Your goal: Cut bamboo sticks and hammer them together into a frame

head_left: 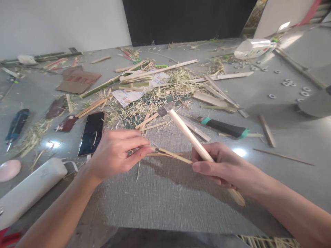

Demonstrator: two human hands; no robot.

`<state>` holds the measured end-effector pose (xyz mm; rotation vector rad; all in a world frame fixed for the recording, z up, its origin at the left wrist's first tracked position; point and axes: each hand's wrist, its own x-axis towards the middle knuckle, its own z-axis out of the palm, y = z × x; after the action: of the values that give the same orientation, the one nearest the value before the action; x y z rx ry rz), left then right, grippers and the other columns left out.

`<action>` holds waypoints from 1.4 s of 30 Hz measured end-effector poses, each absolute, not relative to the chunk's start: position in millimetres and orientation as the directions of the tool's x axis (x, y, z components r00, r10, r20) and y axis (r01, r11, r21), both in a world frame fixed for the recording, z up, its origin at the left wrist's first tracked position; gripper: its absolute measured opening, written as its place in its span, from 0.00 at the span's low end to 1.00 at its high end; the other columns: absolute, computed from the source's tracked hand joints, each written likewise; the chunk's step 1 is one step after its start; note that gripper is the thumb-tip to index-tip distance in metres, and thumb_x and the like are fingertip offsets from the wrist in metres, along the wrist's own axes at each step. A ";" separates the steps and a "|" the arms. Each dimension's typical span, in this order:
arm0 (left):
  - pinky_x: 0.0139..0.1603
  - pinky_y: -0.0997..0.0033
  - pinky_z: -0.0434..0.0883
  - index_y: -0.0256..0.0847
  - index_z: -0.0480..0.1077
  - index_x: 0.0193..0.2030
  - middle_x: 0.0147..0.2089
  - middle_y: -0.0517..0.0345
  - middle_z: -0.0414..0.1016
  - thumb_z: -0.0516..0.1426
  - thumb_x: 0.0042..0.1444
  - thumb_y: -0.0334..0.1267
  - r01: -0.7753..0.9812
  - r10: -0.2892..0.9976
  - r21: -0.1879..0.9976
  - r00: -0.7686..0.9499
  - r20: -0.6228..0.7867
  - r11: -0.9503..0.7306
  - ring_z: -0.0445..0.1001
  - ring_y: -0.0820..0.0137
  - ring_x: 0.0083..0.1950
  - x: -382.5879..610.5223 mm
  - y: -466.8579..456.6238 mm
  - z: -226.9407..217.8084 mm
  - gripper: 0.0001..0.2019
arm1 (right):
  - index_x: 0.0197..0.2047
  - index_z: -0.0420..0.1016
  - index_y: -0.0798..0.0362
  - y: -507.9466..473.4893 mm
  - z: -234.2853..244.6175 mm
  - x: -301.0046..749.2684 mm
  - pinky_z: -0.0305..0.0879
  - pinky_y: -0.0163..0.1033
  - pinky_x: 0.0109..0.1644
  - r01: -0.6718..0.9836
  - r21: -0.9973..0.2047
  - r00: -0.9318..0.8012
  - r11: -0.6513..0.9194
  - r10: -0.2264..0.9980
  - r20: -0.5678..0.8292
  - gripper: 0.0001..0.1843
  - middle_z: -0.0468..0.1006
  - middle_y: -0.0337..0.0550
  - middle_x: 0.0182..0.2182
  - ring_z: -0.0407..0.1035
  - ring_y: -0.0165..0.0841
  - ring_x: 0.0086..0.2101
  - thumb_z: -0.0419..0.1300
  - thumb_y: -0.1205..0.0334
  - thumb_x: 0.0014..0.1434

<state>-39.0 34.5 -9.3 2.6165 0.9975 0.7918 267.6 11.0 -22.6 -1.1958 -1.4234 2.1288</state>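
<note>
My right hand (219, 165) is closed around the wooden handle of a small hammer (190, 137), whose dark metal head points up and away to the left. A thin bamboo strip (178, 157) runs from the fingers of my right hand towards my left hand. Pinched in my left hand (126, 150) is the end of this strip, where a small shiny metal piece (156, 150) shows beside the fingertips. What else lies within the left fingers is hidden. A knife with a black and teal handle (224, 128) lies just beyond my right hand.
Bamboo shavings (165, 89) and split bamboo pieces (212, 98) cover the middle back. On the left lie a phone (91, 132), a screwdriver (18, 125) and a white oblong device (33, 193). Several metal rings (288, 82) and a clear bottle (254, 48) lie at right.
</note>
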 end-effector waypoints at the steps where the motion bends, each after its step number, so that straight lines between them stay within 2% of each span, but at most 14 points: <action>1: 0.30 0.72 0.65 0.38 0.78 0.37 0.30 0.58 0.76 0.60 0.66 0.34 0.547 0.671 0.389 0.622 0.403 -0.741 0.71 0.74 0.29 -39.4 34.3 -9.5 0.06 | 0.32 0.68 0.52 10.8 -23.4 267.8 0.44 0.26 0.15 0.179 -0.872 -0.601 -0.456 0.651 -0.463 0.15 0.63 0.29 0.18 0.50 0.21 0.17 0.68 0.53 0.59; 26: 0.29 0.72 0.62 0.39 0.78 0.39 0.28 0.61 0.74 0.59 0.68 0.36 0.539 0.651 0.368 0.667 0.364 -0.758 0.69 0.74 0.28 -37.4 32.1 -5.9 0.07 | 0.32 0.68 0.52 10.7 -27.6 269.9 0.43 0.27 0.15 0.172 -0.866 -0.614 -0.469 0.636 -0.466 0.17 0.63 0.29 0.17 0.48 0.20 0.16 0.67 0.50 0.61; 35: 0.30 0.71 0.63 0.39 0.78 0.34 0.27 0.61 0.74 0.59 0.68 0.35 0.597 0.755 0.466 0.569 0.326 -0.652 0.69 0.75 0.27 -33.7 29.1 -7.4 0.10 | 0.33 0.68 0.52 10.9 -28.6 271.1 0.46 0.26 0.16 0.173 -0.874 -0.590 -0.454 0.663 -0.461 0.15 0.63 0.29 0.19 0.51 0.21 0.17 0.67 0.53 0.61; 42: 0.30 0.72 0.62 0.39 0.77 0.34 0.27 0.62 0.73 0.60 0.67 0.34 0.588 0.758 0.486 0.571 0.316 -0.646 0.68 0.76 0.27 -33.2 29.3 -9.7 0.09 | 0.32 0.67 0.53 12.9 -20.8 269.1 0.45 0.26 0.16 0.180 -0.871 -0.619 -0.456 0.636 -0.461 0.16 0.63 0.29 0.18 0.50 0.20 0.18 0.69 0.54 0.59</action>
<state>-33.2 29.3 -9.7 2.4791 1.1007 0.7274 269.1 12.9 -20.8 -1.1740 -1.4314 2.1490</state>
